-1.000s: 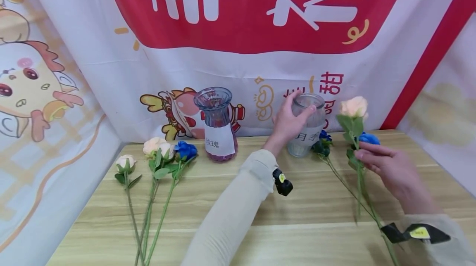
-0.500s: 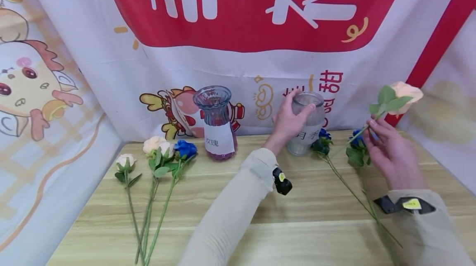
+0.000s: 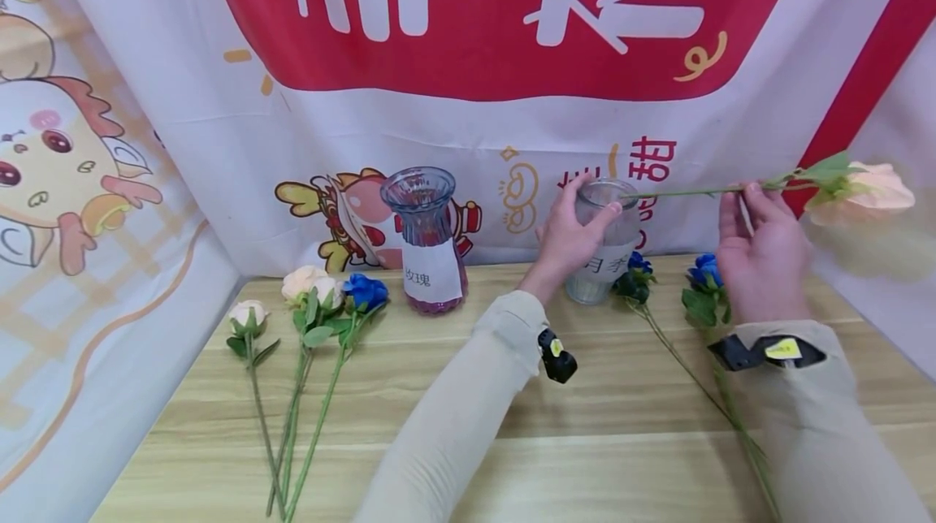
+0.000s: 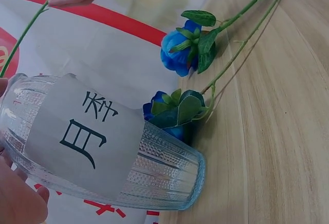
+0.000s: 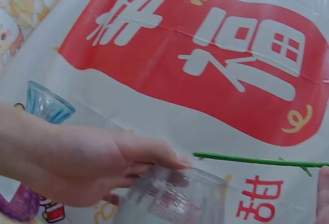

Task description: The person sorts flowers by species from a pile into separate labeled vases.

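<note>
My left hand (image 3: pixel 570 239) grips a clear glass vase (image 3: pixel 588 286) near its rim; the vase stands upright at the back of the table, with a paper label (image 4: pixel 85 134) on its side. With fingers and thumb, my right hand (image 3: pixel 768 259) pinches the green stem of a peach artificial rose (image 3: pixel 870 188). The flower lies off to the right and the stem runs nearly level leftward. In the right wrist view the stem's cut end (image 5: pixel 198 155) shows just above the vase rim. Two blue roses (image 4: pixel 181 49) lie beside the vase, stems toward me.
A second vase (image 3: pixel 431 263), bluish with a purple base and a label, stands left of centre. Several white, peach and blue roses (image 3: pixel 366 293) lie on the left of the wooden table (image 3: pixel 585 466). A printed cloth (image 3: pixel 468 133) hangs close behind.
My right hand has raised the peach rose off the table area and turned it from upright to level, bringing the stem end to the vase mouth. My left hand stays on the vase.
</note>
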Demonstrator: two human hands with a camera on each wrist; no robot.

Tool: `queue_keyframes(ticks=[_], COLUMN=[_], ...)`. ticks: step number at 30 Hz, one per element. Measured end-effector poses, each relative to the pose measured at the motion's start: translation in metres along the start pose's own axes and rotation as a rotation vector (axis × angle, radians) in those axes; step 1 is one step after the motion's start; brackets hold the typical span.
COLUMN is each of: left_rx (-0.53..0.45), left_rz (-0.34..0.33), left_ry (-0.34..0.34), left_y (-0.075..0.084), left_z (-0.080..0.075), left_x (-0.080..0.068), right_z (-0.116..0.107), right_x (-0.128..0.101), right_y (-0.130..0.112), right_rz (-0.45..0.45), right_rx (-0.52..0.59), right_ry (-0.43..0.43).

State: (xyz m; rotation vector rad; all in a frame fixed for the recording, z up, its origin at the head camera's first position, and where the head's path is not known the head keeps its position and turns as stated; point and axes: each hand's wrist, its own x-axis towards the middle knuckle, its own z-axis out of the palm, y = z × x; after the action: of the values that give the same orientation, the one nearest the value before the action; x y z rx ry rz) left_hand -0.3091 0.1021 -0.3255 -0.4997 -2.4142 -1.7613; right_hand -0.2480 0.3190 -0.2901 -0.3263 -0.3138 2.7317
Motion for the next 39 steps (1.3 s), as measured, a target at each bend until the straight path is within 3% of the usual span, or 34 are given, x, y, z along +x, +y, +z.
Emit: queue_keyframes(ticks=[8, 22, 33, 39], left_rx=[-0.001, 0.007, 0.022, 0.03], left_rz=[-0.004, 0.009, -0.005, 0.008], left_ry=[-0.008, 0.008, 0.023, 0.026], left_y=[-0.002, -0.001, 0.001, -0.001], left_z=[0.001, 0.002, 0.004, 0.0], left_x=[0.0, 0.002, 0.0, 0.001], right_z=[0.017, 0.022, 0.021, 0.022], right_x=[0.001, 0.004, 0.01, 0.01], right_y=[0.028, 0.069, 0.103, 0.111], right_rz=[-0.14, -0.214, -0.379, -0.4], right_rx=[-0.144, -0.361, -0.652, -0.823], right_ry=[0.058, 0.011, -0.021, 0.049])
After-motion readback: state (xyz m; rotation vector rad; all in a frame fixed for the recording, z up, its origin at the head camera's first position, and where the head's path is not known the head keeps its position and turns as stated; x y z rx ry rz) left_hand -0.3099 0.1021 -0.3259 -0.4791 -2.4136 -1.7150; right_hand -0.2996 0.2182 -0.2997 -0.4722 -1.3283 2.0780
